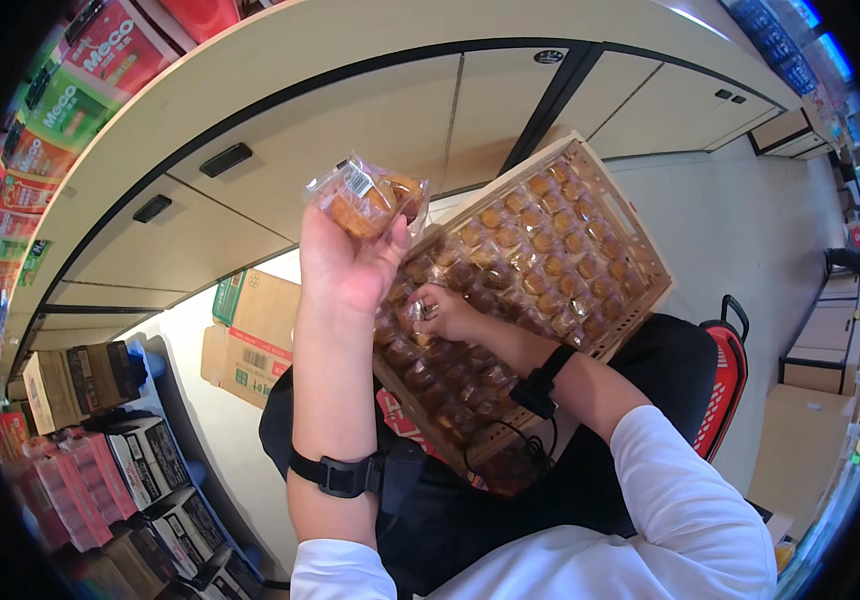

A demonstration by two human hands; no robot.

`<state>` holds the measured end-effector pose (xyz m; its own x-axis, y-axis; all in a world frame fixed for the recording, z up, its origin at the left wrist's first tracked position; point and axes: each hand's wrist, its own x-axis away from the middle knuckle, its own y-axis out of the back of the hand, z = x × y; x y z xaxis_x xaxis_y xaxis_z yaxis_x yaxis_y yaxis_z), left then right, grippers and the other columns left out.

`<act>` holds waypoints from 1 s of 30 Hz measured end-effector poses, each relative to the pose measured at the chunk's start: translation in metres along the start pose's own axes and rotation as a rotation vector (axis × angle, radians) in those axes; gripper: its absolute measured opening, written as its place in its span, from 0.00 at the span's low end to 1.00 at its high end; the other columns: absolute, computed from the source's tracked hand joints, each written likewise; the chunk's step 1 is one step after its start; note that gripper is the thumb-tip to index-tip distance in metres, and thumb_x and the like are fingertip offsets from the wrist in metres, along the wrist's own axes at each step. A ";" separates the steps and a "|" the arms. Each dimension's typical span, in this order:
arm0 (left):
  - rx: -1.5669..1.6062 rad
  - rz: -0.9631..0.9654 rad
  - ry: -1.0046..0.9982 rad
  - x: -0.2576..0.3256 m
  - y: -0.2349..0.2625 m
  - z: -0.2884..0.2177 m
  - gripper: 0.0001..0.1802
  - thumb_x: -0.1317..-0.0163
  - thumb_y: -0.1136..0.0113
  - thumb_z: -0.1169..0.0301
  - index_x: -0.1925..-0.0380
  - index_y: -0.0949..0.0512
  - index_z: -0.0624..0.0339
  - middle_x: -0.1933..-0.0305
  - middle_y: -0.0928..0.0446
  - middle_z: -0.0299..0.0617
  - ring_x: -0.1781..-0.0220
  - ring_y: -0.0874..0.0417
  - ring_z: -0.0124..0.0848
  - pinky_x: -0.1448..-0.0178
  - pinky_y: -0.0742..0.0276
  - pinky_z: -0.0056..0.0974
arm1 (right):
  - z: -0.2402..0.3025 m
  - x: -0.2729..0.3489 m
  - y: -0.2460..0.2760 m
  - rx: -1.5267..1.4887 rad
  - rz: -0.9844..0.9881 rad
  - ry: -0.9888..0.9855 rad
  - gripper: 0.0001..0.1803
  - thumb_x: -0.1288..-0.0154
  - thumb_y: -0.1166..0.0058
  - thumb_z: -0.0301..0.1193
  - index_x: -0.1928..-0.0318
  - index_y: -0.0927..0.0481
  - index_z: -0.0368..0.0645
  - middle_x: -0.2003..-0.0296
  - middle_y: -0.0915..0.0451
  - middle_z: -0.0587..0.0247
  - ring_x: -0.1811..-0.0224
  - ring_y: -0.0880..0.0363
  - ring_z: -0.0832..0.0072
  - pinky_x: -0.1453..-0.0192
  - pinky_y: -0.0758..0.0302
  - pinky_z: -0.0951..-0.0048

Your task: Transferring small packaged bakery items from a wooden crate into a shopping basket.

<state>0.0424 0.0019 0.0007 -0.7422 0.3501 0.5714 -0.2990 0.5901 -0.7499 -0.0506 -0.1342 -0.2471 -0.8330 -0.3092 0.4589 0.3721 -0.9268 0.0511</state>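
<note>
A tan crate (640, 205) lies tilted across my lap, filled with rows of small wrapped cakes (540, 235). Golden ones fill its far right part; those on the near left look darker. My left hand (343, 262) is raised beyond the crate's left side, palm up, its fingers closed round several clear-wrapped cakes (362, 203), one bearing a barcode label. Inside the crate, my right hand (450, 312) has its fingertips pinched on a single wrapped cake (417, 312) at the left edge of the rows. My fingers partly cover that cake.
Beige cabinets with dark handles (226, 160) curve along the far side under a counter. A cardboard box (250, 340) stands on the floor left of my legs. Stacked cartons (165, 490) fill the lower left. A red basket (722, 375) sits to my right.
</note>
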 end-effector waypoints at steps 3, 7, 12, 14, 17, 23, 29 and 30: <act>-0.024 -0.048 -0.025 0.002 -0.004 -0.003 0.17 0.35 0.59 0.58 0.60 0.25 0.56 0.62 0.23 0.42 0.62 0.20 0.39 0.70 0.20 0.33 | -0.006 0.001 -0.009 0.054 -0.224 0.049 0.28 0.58 0.31 0.35 0.55 0.28 0.44 0.63 0.25 0.53 0.58 0.25 0.63 0.55 0.28 0.63; 0.002 0.014 -0.032 0.004 -0.002 -0.004 0.17 0.35 0.59 0.58 0.60 0.25 0.57 0.62 0.23 0.42 0.63 0.19 0.39 0.71 0.20 0.34 | -0.014 0.000 -0.012 0.304 -0.464 0.211 0.25 0.55 0.32 0.35 0.57 0.27 0.42 0.63 0.25 0.50 0.60 0.24 0.59 0.57 0.27 0.61; 0.003 -0.008 -0.044 0.007 -0.002 -0.006 0.17 0.35 0.60 0.59 0.61 0.25 0.58 0.62 0.22 0.43 0.63 0.19 0.39 0.71 0.20 0.34 | -0.002 0.007 -0.020 0.383 -0.557 0.207 0.21 0.55 0.31 0.37 0.63 0.26 0.40 0.71 0.24 0.53 0.67 0.23 0.58 0.63 0.27 0.62; 0.008 0.020 -0.038 0.007 -0.003 -0.006 0.17 0.35 0.60 0.59 0.61 0.25 0.58 0.62 0.22 0.43 0.63 0.19 0.39 0.71 0.20 0.33 | -0.006 0.005 -0.024 0.281 -0.510 0.127 0.20 0.55 0.31 0.39 0.70 0.25 0.39 0.78 0.25 0.55 0.72 0.24 0.58 0.67 0.27 0.62; 0.019 0.052 -0.033 0.005 -0.003 -0.005 0.17 0.35 0.60 0.59 0.61 0.25 0.58 0.62 0.22 0.43 0.63 0.19 0.39 0.72 0.20 0.33 | -0.006 -0.004 -0.023 0.472 -0.497 0.228 0.21 0.55 0.30 0.42 0.74 0.24 0.37 0.77 0.24 0.53 0.73 0.24 0.58 0.66 0.28 0.61; 0.009 0.061 -0.015 0.002 -0.004 -0.002 0.17 0.35 0.61 0.59 0.60 0.25 0.57 0.62 0.23 0.43 0.62 0.19 0.39 0.71 0.20 0.33 | 0.012 -0.012 -0.025 0.607 -0.459 -0.055 0.27 0.59 0.29 0.47 0.71 0.24 0.37 0.75 0.21 0.54 0.70 0.21 0.61 0.64 0.25 0.65; -0.082 -0.081 -0.090 0.004 -0.007 0.006 0.17 0.35 0.60 0.58 0.57 0.28 0.57 0.60 0.24 0.43 0.60 0.21 0.38 0.65 0.22 0.37 | 0.056 0.006 0.002 0.571 -0.506 -0.053 0.37 0.52 0.38 0.58 0.59 0.27 0.35 0.62 0.23 0.45 0.58 0.24 0.55 0.58 0.27 0.60; -0.092 -0.062 -0.045 0.002 -0.015 0.011 0.17 0.35 0.60 0.58 0.57 0.28 0.57 0.60 0.23 0.43 0.60 0.21 0.38 0.66 0.22 0.37 | 0.041 0.003 0.024 0.514 -0.521 0.087 0.32 0.48 0.39 0.53 0.59 0.27 0.34 0.64 0.23 0.50 0.62 0.23 0.63 0.61 0.26 0.66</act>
<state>0.0393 -0.0140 0.0091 -0.7507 0.2792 0.5987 -0.2902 0.6748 -0.6786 -0.0269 -0.1486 -0.2082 -0.9756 0.1086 0.1908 0.0464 -0.7475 0.6627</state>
